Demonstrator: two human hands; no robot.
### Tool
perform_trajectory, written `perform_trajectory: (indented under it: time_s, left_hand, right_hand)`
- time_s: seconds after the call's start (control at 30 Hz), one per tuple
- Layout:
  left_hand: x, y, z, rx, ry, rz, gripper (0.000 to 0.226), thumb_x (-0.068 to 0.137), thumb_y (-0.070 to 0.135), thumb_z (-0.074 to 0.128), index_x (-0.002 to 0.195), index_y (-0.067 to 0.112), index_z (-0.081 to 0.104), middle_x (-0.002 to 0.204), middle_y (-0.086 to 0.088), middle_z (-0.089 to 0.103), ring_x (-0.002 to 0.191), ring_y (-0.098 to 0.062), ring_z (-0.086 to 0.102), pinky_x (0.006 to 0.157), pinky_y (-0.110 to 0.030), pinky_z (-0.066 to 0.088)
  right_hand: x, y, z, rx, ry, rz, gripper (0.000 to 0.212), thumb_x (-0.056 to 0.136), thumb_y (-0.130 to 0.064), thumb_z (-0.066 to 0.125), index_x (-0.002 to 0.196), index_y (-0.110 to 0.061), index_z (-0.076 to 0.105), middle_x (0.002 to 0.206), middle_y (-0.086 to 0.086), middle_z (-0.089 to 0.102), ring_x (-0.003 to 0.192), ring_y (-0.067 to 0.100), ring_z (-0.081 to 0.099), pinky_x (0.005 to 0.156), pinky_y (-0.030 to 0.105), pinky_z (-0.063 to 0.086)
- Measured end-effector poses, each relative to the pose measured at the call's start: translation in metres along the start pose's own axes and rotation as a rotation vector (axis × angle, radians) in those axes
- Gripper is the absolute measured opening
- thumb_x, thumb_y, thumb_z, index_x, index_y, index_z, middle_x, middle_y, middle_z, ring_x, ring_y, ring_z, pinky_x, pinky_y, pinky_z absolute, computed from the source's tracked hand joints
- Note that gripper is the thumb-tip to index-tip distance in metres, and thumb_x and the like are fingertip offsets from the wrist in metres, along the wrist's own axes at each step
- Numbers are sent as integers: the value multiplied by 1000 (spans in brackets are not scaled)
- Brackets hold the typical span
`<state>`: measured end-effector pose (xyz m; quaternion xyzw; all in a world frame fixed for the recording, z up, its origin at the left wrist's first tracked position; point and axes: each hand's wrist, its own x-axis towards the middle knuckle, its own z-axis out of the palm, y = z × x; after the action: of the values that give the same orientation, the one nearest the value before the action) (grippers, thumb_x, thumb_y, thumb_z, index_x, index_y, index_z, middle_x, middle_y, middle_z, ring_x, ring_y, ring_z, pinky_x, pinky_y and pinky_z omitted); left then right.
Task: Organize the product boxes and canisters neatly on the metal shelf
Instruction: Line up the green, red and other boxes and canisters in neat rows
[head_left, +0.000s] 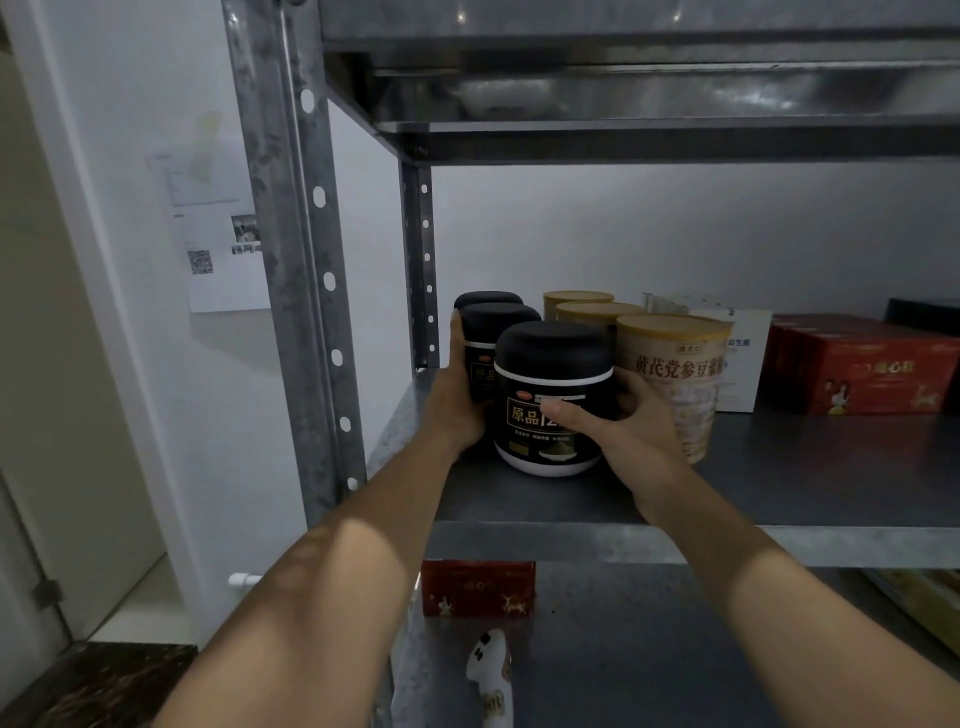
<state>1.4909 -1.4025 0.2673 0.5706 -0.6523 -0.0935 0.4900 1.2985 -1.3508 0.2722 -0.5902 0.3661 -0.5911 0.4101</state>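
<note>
While right hand (618, 431) grips front canister (545, 364) near shelf edge (779, 540), left hand (457, 400) flattens against second canister (498, 322).

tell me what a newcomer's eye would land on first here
Two hands meet mid-frame on the metal shelf: the right hand grips the front black canister, thumb across its label, while the left hand lies flat against the second black canister behind it. Right beside them stands a row of tan canisters, and red boxes sit further right.
</note>
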Motion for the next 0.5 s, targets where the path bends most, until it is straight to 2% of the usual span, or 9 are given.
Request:
perform_trajectory:
  time_s: [0.1,0.17,0.33,0.5]
  left_hand:
    - [2,-1,1,54,28,-2,105,88,37,63,137,59,-27,134,-17,54,119,-34,56,99,-50,47]
    - [5,-4,1,66,35,-15,106,86,40,63,135,61,-28,130,-19,55,116,-37,56,97,-53,47]
    - [3,1,-1,86,40,-44,103,89,38,63,141,52,-25,130,-15,57,117,-33,56,99,-45,46]
    - [1,2,-2,25,47,-56,100,90,36,62,146,48,-20,138,-11,52,122,-29,54,100,-38,43]
  right_hand:
    - [1,2,-1,1,2,-6,84,62,-26,90,136,-17,52,109,-16,62,95,-10,55,61,4,48]
    - [2,2,-1,0,-1,-4,85,61,-27,91,136,-17,52,109,-16,62,96,-11,54,62,5,48]
    - [0,0,0,-1,-12,-3,94,51,-36,89,136,-18,53,112,-14,63,100,-6,56,72,11,46]
    - [-1,-1,1,-12,-19,1,88,57,-31,90,135,-18,52,111,-15,61,101,0,57,72,10,45]
